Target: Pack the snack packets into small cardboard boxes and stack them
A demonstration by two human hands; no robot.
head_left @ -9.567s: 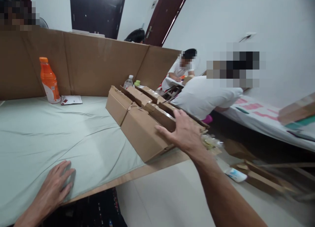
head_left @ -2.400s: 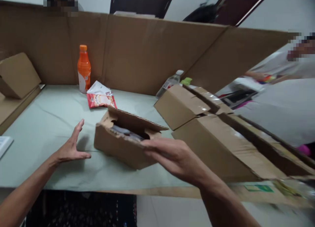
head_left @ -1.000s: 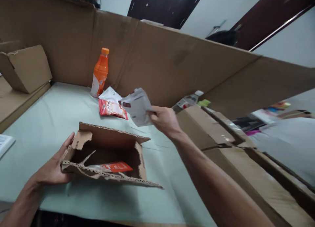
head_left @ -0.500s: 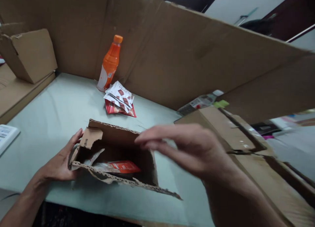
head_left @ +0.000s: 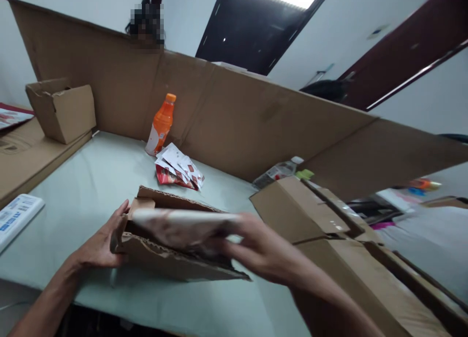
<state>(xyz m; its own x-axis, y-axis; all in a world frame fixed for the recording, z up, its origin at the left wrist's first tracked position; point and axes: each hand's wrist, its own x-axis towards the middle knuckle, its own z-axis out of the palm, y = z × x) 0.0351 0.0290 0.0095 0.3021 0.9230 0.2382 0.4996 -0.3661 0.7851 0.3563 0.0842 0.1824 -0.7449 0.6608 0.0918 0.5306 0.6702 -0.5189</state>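
Note:
An open cardboard box [head_left: 183, 264] with torn edges stands on the pale table in front of me. My left hand [head_left: 104, 239] grips its left end, thumb up along the side. A flat, whitish-brown packet [head_left: 175, 225], smeared by motion, is pinched at its right end by my right hand [head_left: 252, 247]. It lies lengthwise across the box's mouth and hides most of the inside. Beyond the box, several white sachets [head_left: 177, 159] rest on a red packet [head_left: 170, 177], beside an upright bottle of orange drink [head_left: 161, 125].
Cardboard panels [head_left: 256, 122] wall off the table's far side. A clear bottle [head_left: 280, 174] lies behind larger cardboard boxes [head_left: 314, 210] at right. On the left are a white device [head_left: 20, 217] and a small carton [head_left: 69, 113]. Part of a person's head [head_left: 146, 25] shows above the panel.
My right hand, earlier blurred above the box, now holds a flat packet at its opening. My left hand still grips the box. The view has tilted up.

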